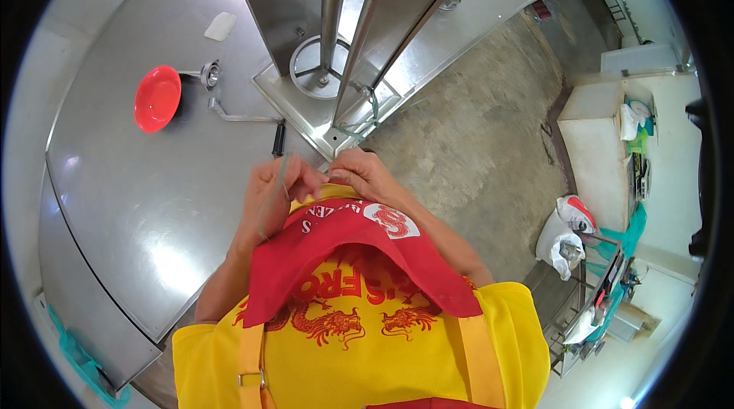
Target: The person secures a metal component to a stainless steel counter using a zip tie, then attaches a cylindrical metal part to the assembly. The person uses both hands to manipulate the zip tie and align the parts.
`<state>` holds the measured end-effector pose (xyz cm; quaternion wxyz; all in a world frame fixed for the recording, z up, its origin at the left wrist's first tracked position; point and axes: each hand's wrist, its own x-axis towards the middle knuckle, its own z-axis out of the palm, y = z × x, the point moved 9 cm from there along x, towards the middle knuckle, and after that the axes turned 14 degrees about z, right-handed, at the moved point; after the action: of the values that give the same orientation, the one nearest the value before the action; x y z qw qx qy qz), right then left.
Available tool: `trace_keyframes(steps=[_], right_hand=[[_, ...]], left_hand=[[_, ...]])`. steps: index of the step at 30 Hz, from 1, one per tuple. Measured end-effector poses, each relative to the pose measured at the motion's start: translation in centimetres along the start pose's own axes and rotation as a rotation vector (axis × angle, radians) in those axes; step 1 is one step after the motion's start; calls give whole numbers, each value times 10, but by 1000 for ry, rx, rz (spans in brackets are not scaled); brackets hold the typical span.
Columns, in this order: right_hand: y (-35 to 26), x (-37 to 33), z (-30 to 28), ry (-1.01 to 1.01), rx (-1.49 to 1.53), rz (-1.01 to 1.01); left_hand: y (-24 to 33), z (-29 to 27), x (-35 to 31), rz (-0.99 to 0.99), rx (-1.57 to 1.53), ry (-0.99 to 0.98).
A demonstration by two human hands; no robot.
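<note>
I see the apron bowed out below both hands; left hand and right hand curl at its yellow hem; I cannot tell whether either grip pinches cloth; it should handle light, soft, unbreakable; I'd pinch the hem.

The wide camera sits on the person's head and looks steeply down, quite near to the left hand and right hand, with the table also inside.
</note>
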<state>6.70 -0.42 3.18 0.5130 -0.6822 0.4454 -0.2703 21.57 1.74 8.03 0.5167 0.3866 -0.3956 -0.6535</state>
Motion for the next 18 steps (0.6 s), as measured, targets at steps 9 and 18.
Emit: trace_keyframes(steps=[9,18], right_hand=[[51,-21,-31,297,1264,464],[105,-42,-74,197,944,527]], left_hand=[[-63,27,-1,21,312,-233],[-121,54,16,257,353,-170]])
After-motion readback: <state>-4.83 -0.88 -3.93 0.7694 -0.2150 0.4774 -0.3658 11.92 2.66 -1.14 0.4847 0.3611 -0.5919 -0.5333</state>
